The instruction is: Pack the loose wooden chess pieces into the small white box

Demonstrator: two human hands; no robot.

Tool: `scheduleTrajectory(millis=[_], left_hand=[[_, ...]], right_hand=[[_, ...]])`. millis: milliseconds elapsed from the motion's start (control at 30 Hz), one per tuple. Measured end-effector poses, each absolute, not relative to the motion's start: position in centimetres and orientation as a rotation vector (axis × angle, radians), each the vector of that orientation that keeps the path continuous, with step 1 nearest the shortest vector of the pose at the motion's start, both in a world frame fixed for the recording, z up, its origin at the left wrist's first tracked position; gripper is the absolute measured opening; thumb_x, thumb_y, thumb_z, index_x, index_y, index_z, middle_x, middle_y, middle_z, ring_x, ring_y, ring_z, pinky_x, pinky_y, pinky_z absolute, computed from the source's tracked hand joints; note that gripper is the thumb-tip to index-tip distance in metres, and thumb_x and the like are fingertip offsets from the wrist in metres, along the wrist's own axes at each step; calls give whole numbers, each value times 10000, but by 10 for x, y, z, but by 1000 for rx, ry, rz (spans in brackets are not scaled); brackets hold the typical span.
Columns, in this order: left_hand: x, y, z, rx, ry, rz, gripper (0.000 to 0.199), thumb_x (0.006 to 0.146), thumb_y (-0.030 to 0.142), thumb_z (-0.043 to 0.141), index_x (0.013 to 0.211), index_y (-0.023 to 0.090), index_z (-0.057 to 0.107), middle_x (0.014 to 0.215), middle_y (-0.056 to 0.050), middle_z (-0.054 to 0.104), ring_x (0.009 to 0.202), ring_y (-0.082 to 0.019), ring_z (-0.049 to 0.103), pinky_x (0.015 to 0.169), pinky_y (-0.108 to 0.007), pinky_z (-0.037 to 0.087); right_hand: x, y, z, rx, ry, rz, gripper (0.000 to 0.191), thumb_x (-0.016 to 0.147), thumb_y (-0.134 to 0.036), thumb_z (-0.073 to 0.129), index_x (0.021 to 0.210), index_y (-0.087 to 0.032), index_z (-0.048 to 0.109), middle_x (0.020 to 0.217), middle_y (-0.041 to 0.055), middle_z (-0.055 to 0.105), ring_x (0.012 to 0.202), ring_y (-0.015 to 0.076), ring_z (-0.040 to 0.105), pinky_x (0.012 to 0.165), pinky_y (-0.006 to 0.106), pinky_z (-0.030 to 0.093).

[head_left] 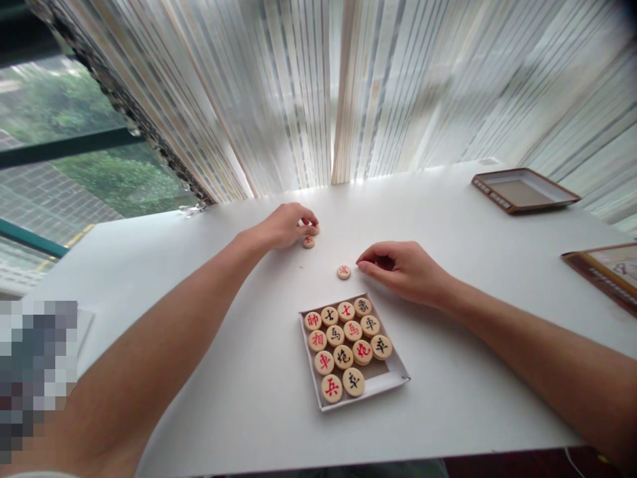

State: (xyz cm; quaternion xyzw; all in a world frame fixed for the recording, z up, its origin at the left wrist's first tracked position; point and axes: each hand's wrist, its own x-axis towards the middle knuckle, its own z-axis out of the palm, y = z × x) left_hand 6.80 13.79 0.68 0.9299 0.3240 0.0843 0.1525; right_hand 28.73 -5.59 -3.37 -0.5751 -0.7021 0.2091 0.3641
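In my head view, the flat, round loose disc (344, 272) lies at nine o'clock from my right hand (405, 269), the nearer one, its curled fingers empty. My left hand (287, 224) touches the far disc (315, 230), grip unclear, with the near disc (309, 243) beside it. At six o'clock, the box (385, 382) rests on the surface (239, 405).

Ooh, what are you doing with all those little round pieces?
The left hand has its fingers on a round piece at the far side of the white table, beside another red-marked piece. The right hand is held near a loose piece, not touching it. Nearer, an open box holds rows of pieces with red or black characters, with a gap at one corner.
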Motion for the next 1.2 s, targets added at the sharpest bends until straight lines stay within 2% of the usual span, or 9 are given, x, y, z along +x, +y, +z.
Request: scheduleTrajectory(millis=[133,267,400,567,667,767,867,1000,1200], left_hand=[[70,140,5,2736,909,243,215,923,316,642,1015,177,778,1073,-123,741,939,-251,706,885,-345,531],[71,141,5,2752,929,285,182,947,308,605,979,172,723,1026,-115,728,953,-254,681,900,-341,515],[66,137,18,2697,995,407,175,983,300,577,996,161,683,974,-110,740,879,-235,671,830,-336,508],[55,95,34,2590,932,537,264,1055,348,508,1142,145,652,960,-90,759,731,-173,674,698,-294,507],[48,54,35,2563,861,538,265,1059,363,514,1138,150,650,946,-78,772,781,-182,702,736,-296,522],[42,15,33,2539,811,534,245,1056,372,530,1123,171,653,1022,-92,783,877,-215,724,781,-323,542],[37,-15,31,2505,752,554,206,1060,349,526,1118,194,649,985,-79,769,852,-213,718,791,-333,558],[34,-40,22,2485,705,651,195,1071,329,528,1161,196,638,1028,-94,755,891,-219,718,828,-345,587],[35,-55,12,2422,699,815,180,1074,337,550,1174,225,649,1094,-101,758,964,-228,729,928,-373,614]], right_hand=[[287,-56,-34,-1477,-1801,541,267,920,-378,659,879,-165,814,690,48,724,598,162,557,570,288,410],[288,-56,-34,-1469,-1804,545,272,921,-377,658,888,-158,815,685,44,715,601,159,555,571,285,412],[288,-56,-34,-1461,-1806,551,277,918,-370,655,900,-147,818,681,36,702,600,151,547,572,280,405],[286,-56,-31,-1447,-1775,558,259,901,-360,665,877,-151,817,673,30,702,590,143,534,577,279,395],[284,-57,-29,-1442,-1729,544,250,898,-356,670,846,-152,806,678,33,714,595,144,531,583,283,390],[279,-62,-24,-1425,-1681,524,257,923,-366,667,847,-159,800,719,45,747,615,150,550,593,288,401],[268,-74,-14,-1383,-1665,546,306,974,-417,650,876,-174,809,747,52,771,631,160,585,592,287,425],[251,-93,-3,-1224,-1654,780,339,1008,-461,649,859,-190,789,806,61,789,713,182,655,656,291,489],[242,-102,2,-1131,-1549,1026,402,951,-552,732,761,-199,707,776,48,732,710,178,628,640,280,513]])
